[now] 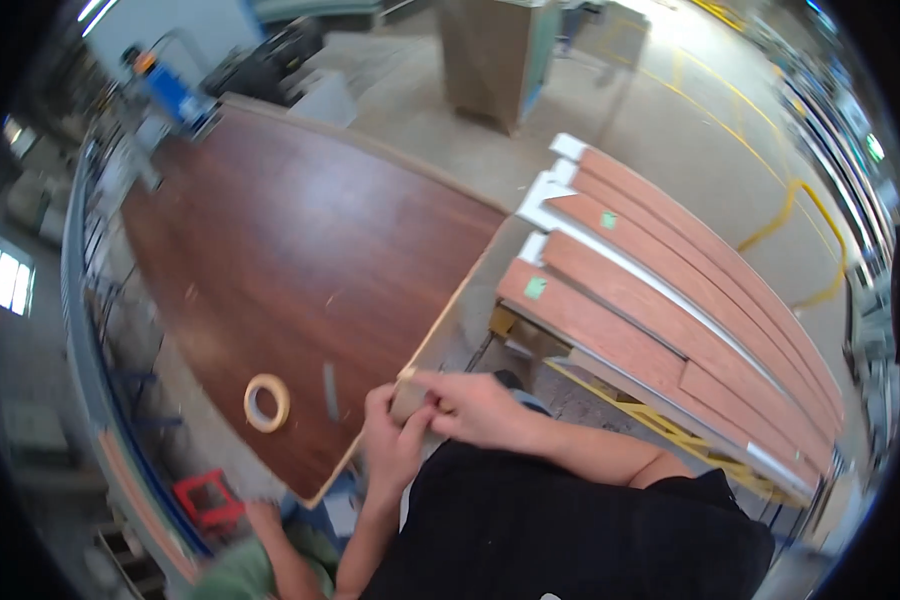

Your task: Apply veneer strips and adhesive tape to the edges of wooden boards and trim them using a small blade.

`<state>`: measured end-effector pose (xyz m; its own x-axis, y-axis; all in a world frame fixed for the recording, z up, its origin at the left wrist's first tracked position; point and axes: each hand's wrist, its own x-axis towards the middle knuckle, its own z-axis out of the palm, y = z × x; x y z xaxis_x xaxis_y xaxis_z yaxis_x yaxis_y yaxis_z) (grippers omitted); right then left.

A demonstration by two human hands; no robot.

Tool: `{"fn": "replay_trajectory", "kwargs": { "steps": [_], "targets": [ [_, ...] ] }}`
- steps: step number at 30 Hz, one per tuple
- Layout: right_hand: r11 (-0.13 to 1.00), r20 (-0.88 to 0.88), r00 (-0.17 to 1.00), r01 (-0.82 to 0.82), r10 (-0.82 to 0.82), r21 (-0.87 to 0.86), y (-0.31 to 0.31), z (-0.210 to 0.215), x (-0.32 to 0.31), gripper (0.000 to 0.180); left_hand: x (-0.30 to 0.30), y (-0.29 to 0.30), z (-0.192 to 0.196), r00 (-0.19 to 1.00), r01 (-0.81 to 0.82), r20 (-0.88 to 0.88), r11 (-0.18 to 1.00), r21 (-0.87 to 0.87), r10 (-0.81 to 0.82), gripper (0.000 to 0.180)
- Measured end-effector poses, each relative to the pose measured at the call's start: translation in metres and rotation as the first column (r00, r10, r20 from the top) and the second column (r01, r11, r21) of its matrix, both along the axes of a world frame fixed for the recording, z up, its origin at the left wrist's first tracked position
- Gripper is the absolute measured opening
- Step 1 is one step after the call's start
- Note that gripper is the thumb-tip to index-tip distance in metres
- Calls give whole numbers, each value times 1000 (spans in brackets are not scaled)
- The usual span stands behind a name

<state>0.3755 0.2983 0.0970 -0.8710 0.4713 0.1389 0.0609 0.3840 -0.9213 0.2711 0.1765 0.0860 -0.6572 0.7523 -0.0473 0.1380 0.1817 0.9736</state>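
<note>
A large dark reddish-brown wood panel (pixel 300 230) with a pale edge lies in front of me. At its near right edge my left hand (pixel 391 445) is closed, with a small tan strip (pixel 407 402) between its fingers. My right hand (pixel 475 408) meets it there, fingers curled against the left thumb and the panel's edge. What the right fingers grip is hidden. A roll of masking tape (pixel 281 404) rests on the panel near its left corner. Beside the roll is a narrow flat grey strip (pixel 331 391).
To the right, several reddish wood boards (pixel 630 325) and white pieces lie on a stand with a yellow frame (pixel 645 412). A blue machine (pixel 175 95) stands at the panel's far end. At lower left are another person's hand (pixel 263 517) and a red frame (pixel 208 499).
</note>
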Motion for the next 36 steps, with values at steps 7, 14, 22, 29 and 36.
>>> {"fn": "replay_trajectory", "kwargs": {
  "steps": [7, 14, 22, 29, 36],
  "targets": [
    [992, 97, 993, 62, -73, 108, -38, 15, -15, 52, -9, -32, -3, 930, -48, -363, 998, 30, 56, 37],
    [983, 39, 996, -87, 82, 162, -65, 13, -40, 58, -19, -71, -14, 958, -178, -216, 982, 64, 188, 41],
    [903, -14, 977, -200, 211, -381, -50, 1, -54, 47, -13, -87, -14, 965, -183, 242, 920, 347, 101, 41],
    [924, -48, 938, -347, 344, -161, -40, 8, -64, 38, -26, -94, -10, 897, -404, 361, 806, 433, 255, 40],
    [831, 58, 846, -503, 529, -237, -30, -5, -76, 36, -14, -81, -2, 929, -363, 123, 925, 111, 349, 33]
  ]
}}
